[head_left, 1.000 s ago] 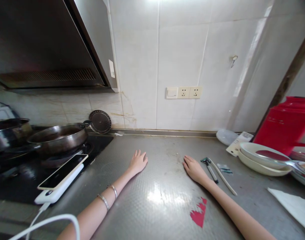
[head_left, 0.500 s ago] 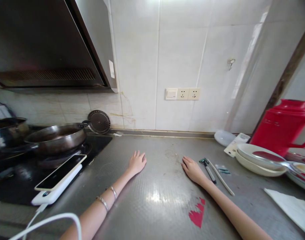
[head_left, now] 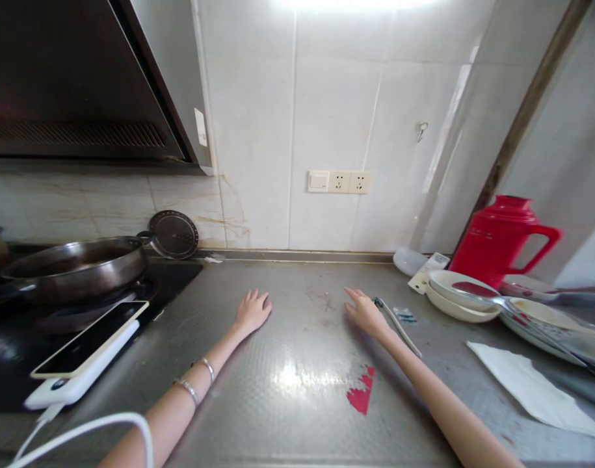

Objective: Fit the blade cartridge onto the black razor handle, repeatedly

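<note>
One left hand [head_left: 251, 312] lies palm down toward the left of the metal counter [head_left: 258, 403], fingers loosely spread, apparently grasping nothing. Rightward and nearer is a red patch [head_left: 360, 396]. The right hand [head_left: 364, 313] has its fingers uncurled, seemingly unladen; just beside its right edge is a mostly hidden green-headed tool [head_left: 378, 302], contact impossible to tell, then a pale strip [head_left: 408, 340]. This looks like a resting pause; any grip would call for curling the fingers.

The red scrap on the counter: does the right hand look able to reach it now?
Probably yes: no object lies between the right hand and the red scrap on the counter, though the hand would likely need to draw back some way.
</note>
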### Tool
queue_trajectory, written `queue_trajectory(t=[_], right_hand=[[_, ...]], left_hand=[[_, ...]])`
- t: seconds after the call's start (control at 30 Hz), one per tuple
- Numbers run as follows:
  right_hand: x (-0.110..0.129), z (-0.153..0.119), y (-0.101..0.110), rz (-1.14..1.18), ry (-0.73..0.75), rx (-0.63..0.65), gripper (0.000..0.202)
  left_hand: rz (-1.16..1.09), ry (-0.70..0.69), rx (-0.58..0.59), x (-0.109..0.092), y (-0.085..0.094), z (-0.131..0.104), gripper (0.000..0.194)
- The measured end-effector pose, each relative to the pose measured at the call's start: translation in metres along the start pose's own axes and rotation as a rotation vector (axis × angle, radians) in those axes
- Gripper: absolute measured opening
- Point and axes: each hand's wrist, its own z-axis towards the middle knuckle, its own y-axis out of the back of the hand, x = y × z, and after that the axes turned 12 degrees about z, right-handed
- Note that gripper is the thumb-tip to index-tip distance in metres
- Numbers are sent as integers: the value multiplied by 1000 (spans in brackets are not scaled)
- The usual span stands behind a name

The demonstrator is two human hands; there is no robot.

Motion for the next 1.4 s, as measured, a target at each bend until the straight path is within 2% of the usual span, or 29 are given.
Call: queue_trajectory(t=[0.07,0.17,0.33,0.47,0.73,0.87,0.93,1.0,1.1,1.2,1.27,1.4], right_hand=[[-6,0,18,-7,-48,-4,49],[-19,-7,42,-43,-151,-34,41],[-36,-33,62,-59,-287,-17,29],[-38,-48,64,-41,-347,41,15],[-37,-51,54,-23,-443,77,13],[-36,-50,51,-82,-417,67,14],[-36,-50,51,-81,-401,60,12],[-34,-49,52,-52,-398,54,12],[-25,-45,54,11,-395,12,13],[-3,-37,58,71,-391,-59,20],[20,-33,60,94,-377,-86,25],[72,-31,58,86,-269,-105,27]], left_hand=[[-1,0,-3,0,0,0,45],[14,-8,-21,0,0,1,45],[48,-20,-21,1,-2,2,46],[35,-14,-12,1,-2,3,46],[28,-26,-13,1,-1,3,48],[38,-24,5,1,-1,4,49],[36,-19,-29,0,1,3,50],[18,-37,-119,-3,6,1,47],[-104,-139,-248,-18,19,-6,37],[-366,-252,-255,-48,33,-15,34],[-559,-257,-223,-75,41,-20,36],[-773,-222,-44,-121,51,-25,47]])
